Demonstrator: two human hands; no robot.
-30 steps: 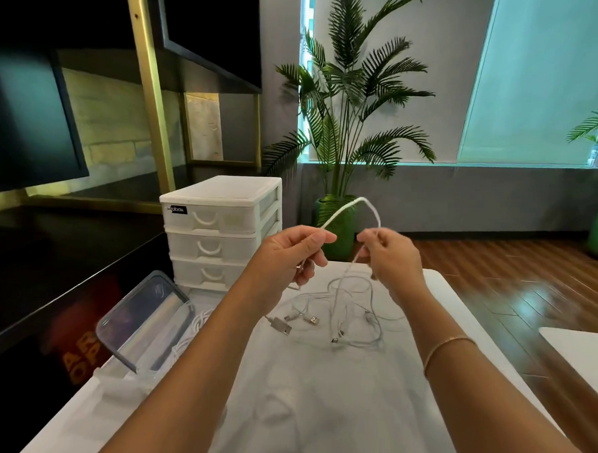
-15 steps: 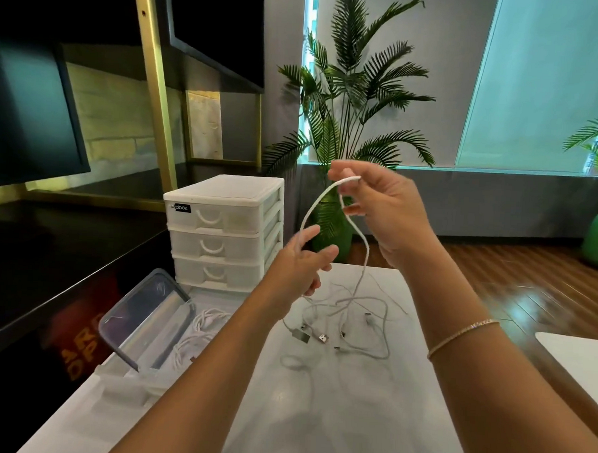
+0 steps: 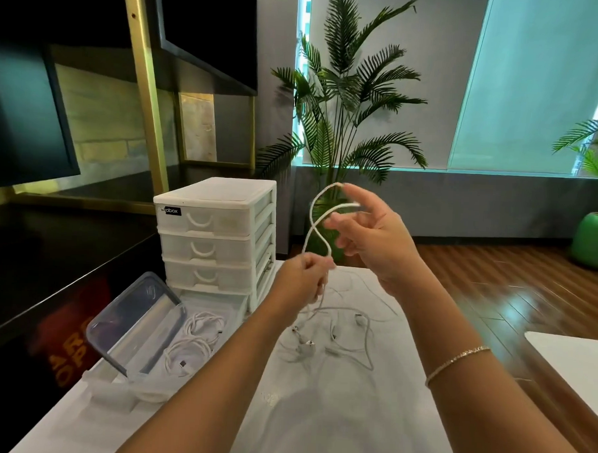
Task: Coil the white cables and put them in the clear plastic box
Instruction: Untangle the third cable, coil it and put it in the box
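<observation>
At 8 o'clock on the bench sits the clear plastic box, its lid propped up on the far-left side so the mouth stays free for dropping cables in; two coiled white cables already lie inside, so the job looks partly done. Behind it, approx 10 o'clock, a white drawer unit stands clear of the work. Near centre the left hand is curled tight round the white cable, pinching it low down — prob. as the anchor point so the loop can be built against it. The cable rises from that grip, crosses itself in a figure-eight and arcs to 1 o'clock, where the right hand has its fingers spread and mostly straight, the loop draped over the fingertips rather than gripped, apparently to size the coil w/o kinking it. Below, at 5 o'clock of the left hand, the loose cables lie tangled on the bench w/ plugs showing — still to be sorted, and the tail of the held cable runs down into them, so a snag seems likely.
</observation>
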